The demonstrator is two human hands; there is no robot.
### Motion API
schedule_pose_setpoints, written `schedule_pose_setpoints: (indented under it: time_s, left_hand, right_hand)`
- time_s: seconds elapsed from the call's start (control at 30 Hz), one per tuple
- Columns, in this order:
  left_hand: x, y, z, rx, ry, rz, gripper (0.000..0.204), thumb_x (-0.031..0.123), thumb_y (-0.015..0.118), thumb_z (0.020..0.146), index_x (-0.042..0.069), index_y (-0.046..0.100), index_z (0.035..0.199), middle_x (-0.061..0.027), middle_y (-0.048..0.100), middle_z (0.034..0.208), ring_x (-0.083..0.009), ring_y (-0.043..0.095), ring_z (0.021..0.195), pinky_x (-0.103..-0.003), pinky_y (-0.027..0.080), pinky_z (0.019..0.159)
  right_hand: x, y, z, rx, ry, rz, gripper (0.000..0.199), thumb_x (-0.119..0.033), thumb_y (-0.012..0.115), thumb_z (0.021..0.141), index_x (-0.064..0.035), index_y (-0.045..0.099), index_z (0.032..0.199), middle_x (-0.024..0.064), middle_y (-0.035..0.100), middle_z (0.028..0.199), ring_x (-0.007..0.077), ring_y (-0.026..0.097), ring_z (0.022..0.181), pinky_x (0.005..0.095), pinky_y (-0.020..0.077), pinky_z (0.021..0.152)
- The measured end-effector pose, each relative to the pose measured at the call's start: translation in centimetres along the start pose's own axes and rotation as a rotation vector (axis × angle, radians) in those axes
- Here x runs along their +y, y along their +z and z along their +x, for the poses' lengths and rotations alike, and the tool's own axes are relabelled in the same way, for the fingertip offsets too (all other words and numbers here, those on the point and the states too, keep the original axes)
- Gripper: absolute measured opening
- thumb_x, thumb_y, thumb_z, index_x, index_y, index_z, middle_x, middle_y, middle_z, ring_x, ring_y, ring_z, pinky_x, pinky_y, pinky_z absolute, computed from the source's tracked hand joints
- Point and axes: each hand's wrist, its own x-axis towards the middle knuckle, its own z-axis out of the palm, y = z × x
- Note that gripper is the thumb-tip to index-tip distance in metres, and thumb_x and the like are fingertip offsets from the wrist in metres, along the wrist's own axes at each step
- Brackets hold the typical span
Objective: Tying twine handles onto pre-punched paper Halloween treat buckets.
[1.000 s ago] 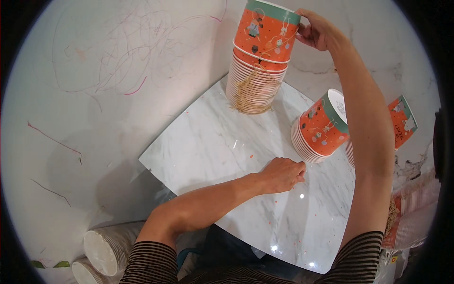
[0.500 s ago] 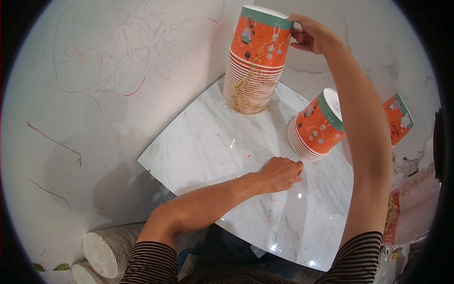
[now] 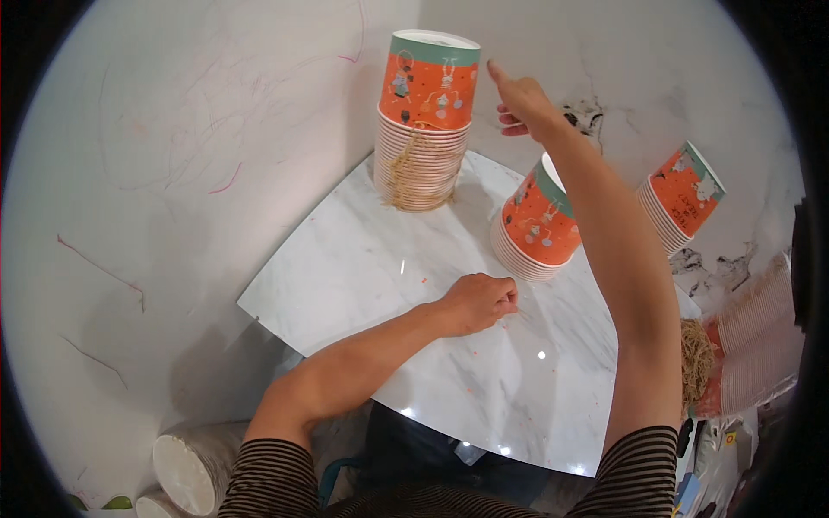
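- A glossy white table point(image 3: 328, 285) with grey marble veining, one corner pointing left
- Near its far corner, a tall stack point(image 3: 423, 160) of upturned paper cups, the top one orange and green
- Nearer and further right, a shorter stack point(image 3: 537, 224) of matching upturned cups
- Small orange specks point(image 3: 424, 280) scattered across the surface

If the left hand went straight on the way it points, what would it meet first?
Probably the middle orange cup stack, near its base; the left hand seems aligned with it, though depth is unclear.
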Motion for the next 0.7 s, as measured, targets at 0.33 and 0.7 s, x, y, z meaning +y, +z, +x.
schedule_pose_setpoints:
  time_s: [0.33,0.7]
  left_hand:
    - [-0.3,0.6,0.3,0.076,0.045,-0.072,0.016,0.019,0.069,0.097,0.004,0.069,0.099,-0.0071,0.074,0.081,-0.0201,0.069,0.075,-0.034,0.054,0.074]
    - [0.3,2.4,0.1,0.481,0.45,0.416,0.042,0.005,0.075,0.087,0.001,0.06,0.126,-0.0149,0.066,0.121,-0.0288,0.066,0.107,-0.041,0.057,0.088]
  right_hand:
    - [9.6,-12.4,-14.4,0.199,-0.732,-0.816,0.029,-0.028,0.077,0.091,-0.0014,0.075,0.103,0.0175,0.073,0.105,0.0347,0.07,0.098,0.0448,0.055,0.085]
    - [11.1,-14.4,-15.6,0.094,-0.663,-0.589,0.012,-0.013,0.073,0.086,-0.006,0.077,0.094,0.0096,0.073,0.098,0.0297,0.07,0.091,0.0417,0.0542,0.079]
